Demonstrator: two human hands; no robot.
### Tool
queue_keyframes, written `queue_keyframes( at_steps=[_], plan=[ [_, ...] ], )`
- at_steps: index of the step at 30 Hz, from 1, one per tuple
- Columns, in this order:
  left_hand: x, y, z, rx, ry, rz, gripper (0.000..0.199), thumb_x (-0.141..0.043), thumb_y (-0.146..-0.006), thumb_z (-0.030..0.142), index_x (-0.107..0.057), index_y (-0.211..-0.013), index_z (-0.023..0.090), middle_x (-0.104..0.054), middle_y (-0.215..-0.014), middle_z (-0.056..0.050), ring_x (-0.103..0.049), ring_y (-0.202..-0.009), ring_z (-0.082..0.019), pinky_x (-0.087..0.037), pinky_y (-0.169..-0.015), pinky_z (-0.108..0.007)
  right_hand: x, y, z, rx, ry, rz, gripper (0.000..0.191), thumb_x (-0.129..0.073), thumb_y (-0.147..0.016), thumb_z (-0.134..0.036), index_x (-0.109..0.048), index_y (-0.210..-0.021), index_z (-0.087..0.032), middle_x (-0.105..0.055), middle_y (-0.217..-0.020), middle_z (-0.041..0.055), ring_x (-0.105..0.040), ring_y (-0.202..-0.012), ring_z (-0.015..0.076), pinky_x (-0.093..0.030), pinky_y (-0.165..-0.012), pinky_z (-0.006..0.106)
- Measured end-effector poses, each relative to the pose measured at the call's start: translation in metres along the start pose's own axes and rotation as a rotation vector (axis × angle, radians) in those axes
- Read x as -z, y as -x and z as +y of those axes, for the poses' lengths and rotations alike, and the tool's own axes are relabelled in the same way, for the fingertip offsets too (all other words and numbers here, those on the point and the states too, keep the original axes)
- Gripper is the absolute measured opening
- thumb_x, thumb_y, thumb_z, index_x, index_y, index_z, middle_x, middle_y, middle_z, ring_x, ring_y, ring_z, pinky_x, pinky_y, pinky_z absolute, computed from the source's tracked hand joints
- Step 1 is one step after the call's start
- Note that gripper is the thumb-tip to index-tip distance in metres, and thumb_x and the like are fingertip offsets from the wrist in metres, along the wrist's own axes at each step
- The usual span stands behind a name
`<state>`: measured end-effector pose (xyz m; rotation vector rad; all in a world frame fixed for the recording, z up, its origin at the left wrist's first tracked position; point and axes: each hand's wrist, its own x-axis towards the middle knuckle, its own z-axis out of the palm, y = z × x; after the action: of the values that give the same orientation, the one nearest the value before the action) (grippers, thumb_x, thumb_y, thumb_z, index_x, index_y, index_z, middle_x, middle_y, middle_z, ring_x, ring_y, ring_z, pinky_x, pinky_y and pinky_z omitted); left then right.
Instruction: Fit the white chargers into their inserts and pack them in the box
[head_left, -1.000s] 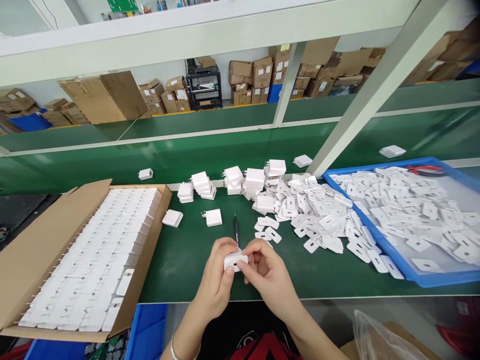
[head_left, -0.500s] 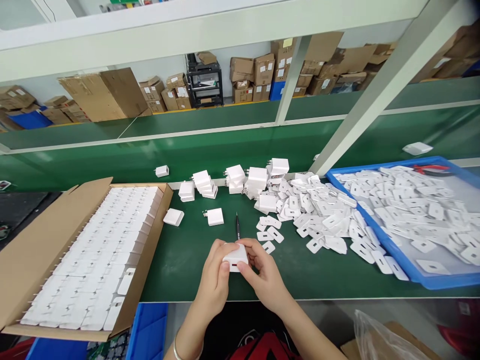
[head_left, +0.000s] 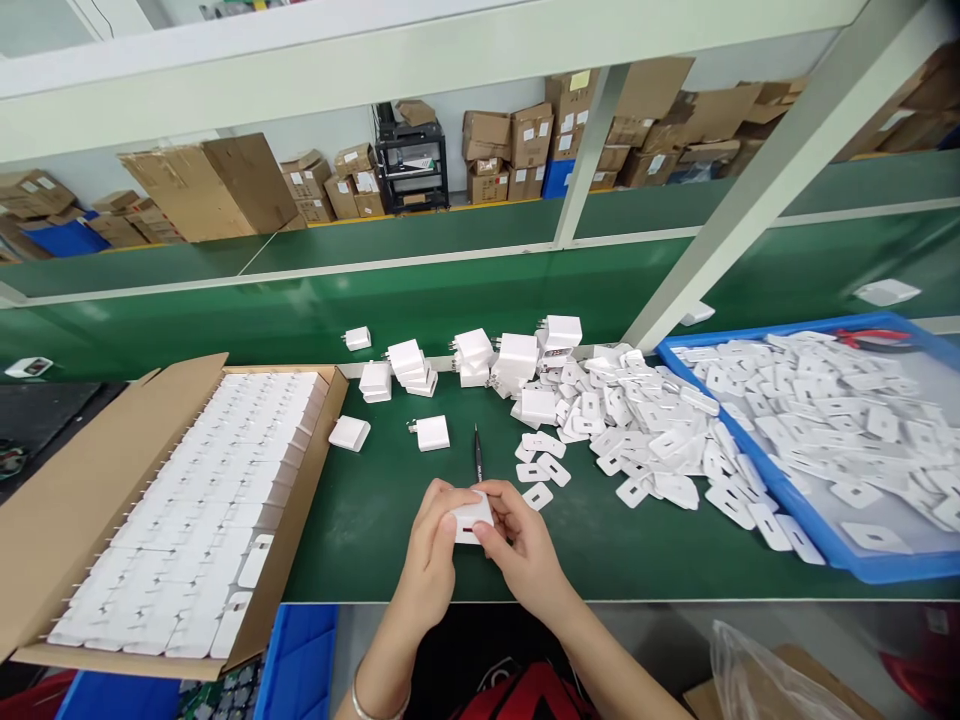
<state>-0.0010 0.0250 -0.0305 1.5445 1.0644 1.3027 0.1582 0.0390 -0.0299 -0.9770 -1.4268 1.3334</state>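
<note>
A white charger (head_left: 471, 512) with a small dark slot in its near face is pinched between my two hands above the green worktable's front part. My left hand (head_left: 433, 540) wraps its left side, thumb at the corner. On the other side, my right hand (head_left: 521, 545) closes round it with the thumb near the slot. Just beyond them lies a black pen-like tool (head_left: 478, 455). To the right spreads a heap of white slotted cover plates (head_left: 637, 420). Farther back stand stacked white chargers (head_left: 516, 358), and a single charger (head_left: 433, 433) lies nearer.
At left an open cardboard box (head_left: 300, 520) holds rows of white chargers. A blue-rimmed tray (head_left: 814, 535) with many cover plates and red-handled pliers (head_left: 874, 340) sits at right. More chargers, such as one white charger (head_left: 358, 338), ride the green belt (head_left: 247, 330) behind. A slanted post (head_left: 720, 230) rises at right.
Chargers on the belt behind have shifted to the right, and another shows more fully at the far left. Both hands still grip the same charger, now tilted slightly differently.
</note>
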Motion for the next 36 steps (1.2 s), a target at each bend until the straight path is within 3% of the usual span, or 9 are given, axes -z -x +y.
queue_keyframes(
  at_steps=[12,16,19,21,26,28,30,33,36],
  plan=[
    [0.001,0.010,-0.009,-0.082,0.006,0.025,0.038,-0.038,-0.112,0.040,-0.073,-0.118,0.026,-0.052,-0.102,-0.005,-0.056,-0.089,-0.019,-0.047,-0.076,-0.030,0.001,0.000,-0.003,0.034,0.052,-0.075,0.031,-0.073,-0.094,-0.044,-0.061,-0.116,-0.025,-0.053,-0.081,-0.0039,-0.041,-0.069,0.0135,-0.034,-0.063,0.027],
    [0.003,0.017,-0.013,-0.032,0.094,-0.015,0.044,-0.034,-0.111,0.048,-0.066,-0.137,0.030,-0.054,-0.127,-0.009,-0.059,-0.112,-0.025,-0.052,-0.092,-0.037,0.004,0.002,-0.002,0.090,0.076,-0.067,0.038,-0.078,-0.091,-0.039,-0.061,-0.123,-0.029,-0.059,-0.097,-0.0008,-0.046,-0.074,0.0143,-0.040,-0.065,0.027],
    [0.004,0.021,-0.013,0.049,0.131,-0.012,0.053,-0.028,-0.111,0.054,-0.052,-0.153,0.032,-0.048,-0.151,-0.011,-0.052,-0.134,-0.031,-0.046,-0.109,-0.046,0.005,0.002,-0.001,0.132,0.087,-0.052,0.046,-0.081,-0.087,-0.034,-0.060,-0.128,-0.032,-0.060,-0.109,0.0013,-0.050,-0.081,0.0162,-0.043,-0.070,0.029],
    [0.004,0.022,-0.012,0.057,0.123,-0.007,0.055,-0.033,-0.109,0.058,-0.048,-0.156,0.033,-0.046,-0.157,-0.011,-0.049,-0.139,-0.032,-0.044,-0.114,-0.046,0.005,0.003,-0.002,0.155,0.078,-0.062,0.047,-0.082,-0.087,-0.036,-0.060,-0.129,-0.034,-0.058,-0.111,0.0019,-0.051,-0.084,0.0174,-0.043,-0.072,0.030],
    [0.002,0.017,-0.011,-0.111,0.113,0.043,0.052,-0.056,-0.099,0.065,-0.064,-0.138,0.031,-0.063,-0.123,-0.009,-0.062,-0.109,-0.026,-0.055,-0.089,-0.035,0.008,0.003,-0.004,0.200,0.086,-0.073,0.048,-0.078,-0.089,-0.057,-0.064,-0.129,-0.034,-0.052,-0.108,0.0033,-0.050,-0.088,0.0204,-0.044,-0.076,0.033],
    [0.002,0.016,-0.008,-0.138,0.130,0.054,0.047,-0.061,-0.098,0.061,-0.066,-0.134,0.031,-0.062,-0.120,-0.008,-0.062,-0.109,-0.025,-0.055,-0.088,-0.034,0.011,0.004,-0.005,0.204,0.127,-0.055,0.052,-0.077,-0.088,-0.061,-0.065,-0.131,-0.036,-0.049,-0.106,0.0031,-0.049,-0.089,0.0212,-0.045,-0.077,0.034],
    [0.005,0.016,-0.002,-0.076,0.150,0.016,0.044,-0.062,-0.101,0.053,-0.059,-0.141,0.033,-0.061,-0.133,-0.010,-0.060,-0.121,-0.027,-0.053,-0.099,-0.037,0.014,0.004,-0.006,0.216,0.173,-0.037,0.052,-0.077,-0.088,-0.060,-0.064,-0.133,-0.036,-0.047,-0.106,0.0033,-0.050,-0.092,0.0225,-0.047,-0.079,0.035],
    [0.012,0.017,0.012,0.094,0.063,-0.065,0.052,-0.060,-0.104,0.041,-0.045,-0.153,0.035,-0.050,-0.155,-0.010,-0.052,-0.138,-0.029,-0.043,-0.116,-0.044,0.018,0.003,-0.009,0.300,0.318,-0.021,0.043,-0.074,-0.095,-0.043,-0.062,-0.136,-0.037,-0.044,-0.104,0.0033,-0.052,-0.097,0.0231,-0.050,-0.084,0.036],
    [0.017,0.017,0.023,0.217,-0.024,-0.058,0.056,-0.061,-0.103,0.042,-0.043,-0.156,0.036,-0.045,-0.161,-0.009,-0.047,-0.144,-0.030,-0.036,-0.121,-0.045,0.018,-0.001,-0.015,0.453,0.501,-0.086,0.042,-0.068,-0.098,-0.027,-0.061,-0.139,-0.037,-0.043,-0.101,0.0028,-0.051,-0.091,0.0208,-0.051,-0.080,0.034]
  ],
)
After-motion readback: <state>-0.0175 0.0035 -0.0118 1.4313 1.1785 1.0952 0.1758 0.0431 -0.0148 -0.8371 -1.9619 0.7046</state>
